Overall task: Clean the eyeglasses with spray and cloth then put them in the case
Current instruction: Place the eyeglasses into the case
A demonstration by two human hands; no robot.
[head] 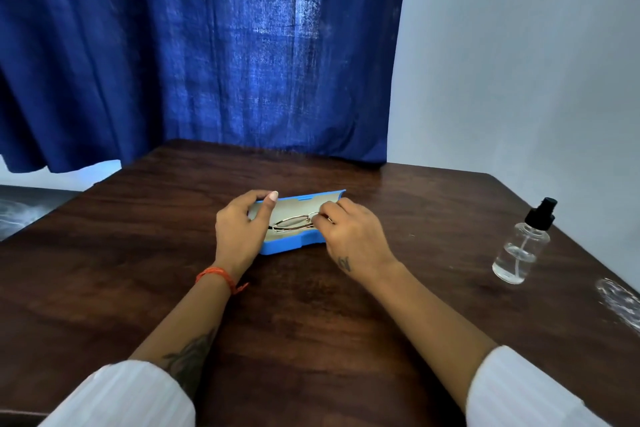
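on the table (311, 305), right hand (349, 236) pinches eyeglasses (292, 222) inside case (291, 246).

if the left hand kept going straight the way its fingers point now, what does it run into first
Probably the raised lid of the blue eyeglass case: the left hand already grips the case's left end, fingers pointing away toward the lid. Past that, bare table, then the blue curtain. Depth is hard to judge.
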